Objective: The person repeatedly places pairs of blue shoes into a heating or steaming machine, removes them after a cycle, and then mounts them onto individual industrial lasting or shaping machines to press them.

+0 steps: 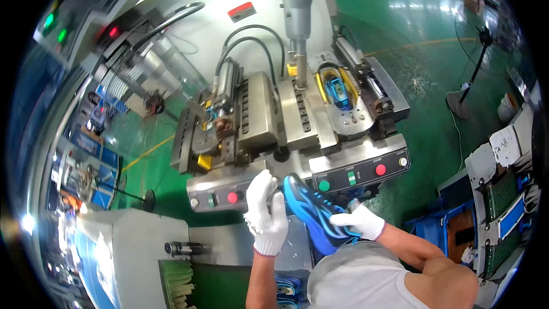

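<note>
A blue sneaker (311, 209) with a dark upper, laces and a bright blue sole hangs tilted in front of my body, its toe toward the machine. My right hand (357, 221), in a white knitted glove, grips it near the heel end. Just left of the toe, my left hand (266, 212) is raised in the same kind of glove. Its fingers point upward with the thumb apart, and nothing shows in it. In the machine's right station (351, 120) lies a blue shoe part (337, 90) inside a yellow-edged mould.
Ahead stands a metal two-station press with a front control panel (360, 170) of coloured buttons. More blue shoes (287, 286) lie below my left forearm. A green brush (177, 283) is at lower left, a standing fan (483, 37) far right, and a blue crate (434, 232) to the right.
</note>
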Action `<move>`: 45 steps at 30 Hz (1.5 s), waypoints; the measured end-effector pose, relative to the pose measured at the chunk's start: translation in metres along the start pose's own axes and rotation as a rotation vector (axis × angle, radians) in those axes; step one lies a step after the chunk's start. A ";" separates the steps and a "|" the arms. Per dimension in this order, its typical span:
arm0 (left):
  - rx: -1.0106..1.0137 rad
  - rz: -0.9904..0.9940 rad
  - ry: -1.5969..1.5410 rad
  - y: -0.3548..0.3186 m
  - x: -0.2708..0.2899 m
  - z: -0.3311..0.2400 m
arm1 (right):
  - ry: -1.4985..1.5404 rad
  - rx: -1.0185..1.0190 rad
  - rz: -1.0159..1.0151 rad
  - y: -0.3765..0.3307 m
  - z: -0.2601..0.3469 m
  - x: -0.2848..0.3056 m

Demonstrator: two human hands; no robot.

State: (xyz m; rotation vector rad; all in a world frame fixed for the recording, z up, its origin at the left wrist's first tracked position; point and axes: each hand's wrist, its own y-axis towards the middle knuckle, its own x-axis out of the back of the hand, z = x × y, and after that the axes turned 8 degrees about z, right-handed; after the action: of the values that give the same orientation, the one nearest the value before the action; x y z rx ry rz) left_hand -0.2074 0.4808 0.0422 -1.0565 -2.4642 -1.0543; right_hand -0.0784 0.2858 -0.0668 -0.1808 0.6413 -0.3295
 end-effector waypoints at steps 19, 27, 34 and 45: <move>0.417 0.310 0.475 0.264 -0.397 0.227 | 0.313 0.418 -1.012 -0.099 0.076 0.103; 0.487 0.404 -0.073 0.267 -0.263 0.149 | -0.013 0.464 -0.905 -0.051 0.093 0.131; 0.612 0.252 -0.481 0.083 -0.092 0.093 | -0.076 0.349 -0.529 0.095 0.221 0.136; 1.273 0.003 0.210 -0.241 -0.012 0.064 | -1.378 -0.025 -0.790 0.348 0.209 0.279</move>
State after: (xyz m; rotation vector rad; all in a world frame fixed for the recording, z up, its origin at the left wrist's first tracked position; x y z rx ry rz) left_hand -0.3675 0.4055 -0.1342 -0.4529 -2.2223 0.4488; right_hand 0.3445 0.5247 -0.1493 -0.6096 -0.8323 -0.8301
